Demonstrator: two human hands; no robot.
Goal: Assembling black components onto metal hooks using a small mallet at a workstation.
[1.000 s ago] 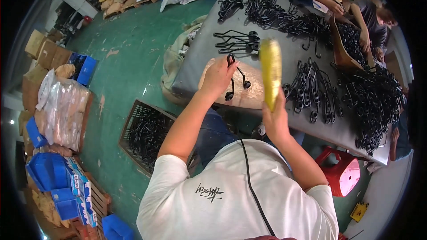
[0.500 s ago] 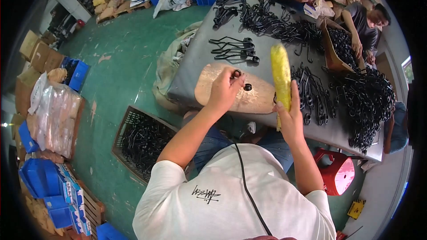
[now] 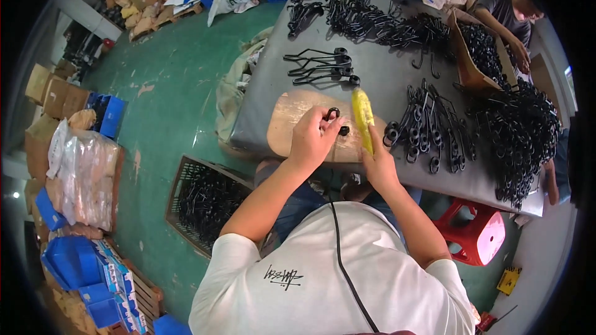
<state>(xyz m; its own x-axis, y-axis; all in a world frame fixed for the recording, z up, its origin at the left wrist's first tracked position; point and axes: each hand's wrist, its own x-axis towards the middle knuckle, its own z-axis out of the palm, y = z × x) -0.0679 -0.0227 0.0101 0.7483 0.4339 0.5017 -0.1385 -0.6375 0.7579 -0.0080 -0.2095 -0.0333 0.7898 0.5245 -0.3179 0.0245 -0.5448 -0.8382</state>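
Black ring-ended metal piece sits pinched in our left hand over the tan wooden board; misaimed, the yellow rounded club our right hand grips at two o'clock could bruise us.

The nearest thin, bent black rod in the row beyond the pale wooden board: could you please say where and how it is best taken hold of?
Probably mid-shaft on that thin, bent black rod, from the near left: the shaft lies sideways, while its thicker round end, on the right, appears close to the tip of the long yellow object.
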